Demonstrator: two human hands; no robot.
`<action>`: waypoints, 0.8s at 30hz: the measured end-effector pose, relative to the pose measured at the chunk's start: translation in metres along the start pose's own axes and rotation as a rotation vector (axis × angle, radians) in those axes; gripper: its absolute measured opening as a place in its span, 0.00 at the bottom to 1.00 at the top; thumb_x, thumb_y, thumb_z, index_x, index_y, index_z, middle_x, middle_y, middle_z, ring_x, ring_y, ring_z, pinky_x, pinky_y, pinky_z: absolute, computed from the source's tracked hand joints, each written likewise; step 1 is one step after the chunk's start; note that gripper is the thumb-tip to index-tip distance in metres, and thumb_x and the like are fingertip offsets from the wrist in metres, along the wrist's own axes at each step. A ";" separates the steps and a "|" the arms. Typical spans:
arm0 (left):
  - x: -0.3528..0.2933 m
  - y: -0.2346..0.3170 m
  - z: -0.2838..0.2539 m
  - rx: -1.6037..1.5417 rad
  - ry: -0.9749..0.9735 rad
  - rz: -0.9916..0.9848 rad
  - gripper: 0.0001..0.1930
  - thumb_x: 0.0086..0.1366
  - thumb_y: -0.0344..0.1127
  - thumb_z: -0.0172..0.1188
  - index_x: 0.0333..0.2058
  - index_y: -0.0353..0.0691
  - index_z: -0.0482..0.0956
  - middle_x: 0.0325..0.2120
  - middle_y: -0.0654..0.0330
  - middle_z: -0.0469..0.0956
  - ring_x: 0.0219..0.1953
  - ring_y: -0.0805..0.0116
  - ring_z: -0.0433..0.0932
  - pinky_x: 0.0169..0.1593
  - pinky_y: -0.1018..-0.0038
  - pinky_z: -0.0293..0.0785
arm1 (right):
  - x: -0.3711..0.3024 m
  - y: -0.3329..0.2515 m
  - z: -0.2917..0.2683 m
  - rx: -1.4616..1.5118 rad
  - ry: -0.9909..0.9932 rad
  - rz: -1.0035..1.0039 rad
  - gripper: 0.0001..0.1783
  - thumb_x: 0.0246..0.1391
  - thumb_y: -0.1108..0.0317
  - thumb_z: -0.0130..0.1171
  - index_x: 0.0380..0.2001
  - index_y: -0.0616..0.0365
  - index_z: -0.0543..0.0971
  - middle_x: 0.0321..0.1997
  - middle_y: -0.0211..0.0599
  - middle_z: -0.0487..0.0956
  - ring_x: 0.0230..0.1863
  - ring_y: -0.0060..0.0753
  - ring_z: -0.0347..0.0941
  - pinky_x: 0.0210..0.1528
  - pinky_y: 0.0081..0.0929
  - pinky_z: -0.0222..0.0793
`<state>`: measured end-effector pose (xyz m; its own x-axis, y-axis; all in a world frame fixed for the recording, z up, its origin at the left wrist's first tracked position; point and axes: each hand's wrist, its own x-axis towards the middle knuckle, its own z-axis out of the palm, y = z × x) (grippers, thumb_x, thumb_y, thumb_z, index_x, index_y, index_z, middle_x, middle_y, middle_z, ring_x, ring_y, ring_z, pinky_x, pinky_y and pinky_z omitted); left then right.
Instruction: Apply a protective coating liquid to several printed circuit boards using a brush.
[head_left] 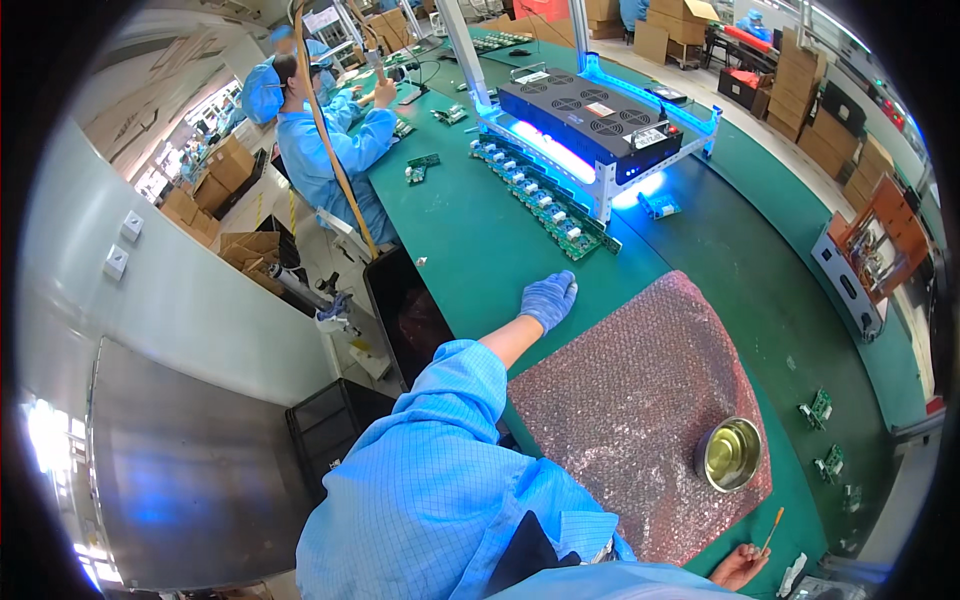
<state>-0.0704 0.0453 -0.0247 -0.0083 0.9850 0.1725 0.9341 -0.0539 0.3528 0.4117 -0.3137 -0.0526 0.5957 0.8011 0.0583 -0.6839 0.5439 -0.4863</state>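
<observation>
My left hand, in a bluish-grey glove, rests on the green tabletop with its fingers curled in. Whatever those fingers may hold is hidden. Just beyond it lies a long row of green circuit boards with white parts. Low at the right, my bare right hand pinches a thin orange-brown stick that points up. Between my hands a pinkish sheet of bubble wrap covers part of the table. A round metal bowl with yellowish liquid stands on its right side.
Beyond the boards, a black fan-topped lamp unit glows blue-violet on a metal frame. Loose circuit boards lie at the right. A co-worker in blue works at the far left. A black bin stands beside the table's left edge.
</observation>
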 end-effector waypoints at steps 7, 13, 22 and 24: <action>-0.002 0.001 0.000 0.010 -0.040 -0.033 0.13 0.57 0.47 0.42 0.36 0.47 0.67 0.34 0.57 0.72 0.33 0.56 0.72 0.37 0.63 0.68 | -0.001 0.001 0.004 -0.001 -0.036 -0.007 0.11 0.54 0.67 0.42 0.36 0.65 0.67 0.21 0.32 0.66 0.26 0.23 0.61 0.29 0.18 0.59; -0.005 0.002 -0.001 0.020 -0.043 -0.036 0.13 0.57 0.46 0.41 0.36 0.47 0.67 0.33 0.56 0.72 0.33 0.56 0.72 0.36 0.63 0.68 | 0.000 0.000 -0.003 -0.026 -0.059 -0.016 0.11 0.54 0.67 0.42 0.36 0.65 0.67 0.21 0.32 0.66 0.26 0.23 0.61 0.29 0.18 0.59; -0.001 -0.005 0.005 -0.021 0.020 0.031 0.13 0.58 0.46 0.40 0.35 0.46 0.66 0.32 0.56 0.72 0.32 0.56 0.73 0.35 0.61 0.68 | 0.000 0.001 -0.002 -0.014 0.007 -0.024 0.12 0.55 0.67 0.42 0.37 0.65 0.67 0.21 0.32 0.66 0.26 0.23 0.61 0.29 0.18 0.58; -0.001 -0.005 0.004 -0.026 0.011 0.022 0.13 0.58 0.46 0.40 0.35 0.46 0.66 0.31 0.56 0.72 0.32 0.56 0.73 0.35 0.61 0.68 | 0.000 0.002 0.002 -0.008 0.007 -0.016 0.12 0.55 0.67 0.42 0.37 0.65 0.67 0.21 0.32 0.66 0.25 0.23 0.61 0.29 0.19 0.58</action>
<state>-0.0737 0.0451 -0.0306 0.0078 0.9816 0.1908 0.9247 -0.0797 0.3722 0.4095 -0.3127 -0.0517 0.6097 0.7903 0.0605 -0.6706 0.5550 -0.4922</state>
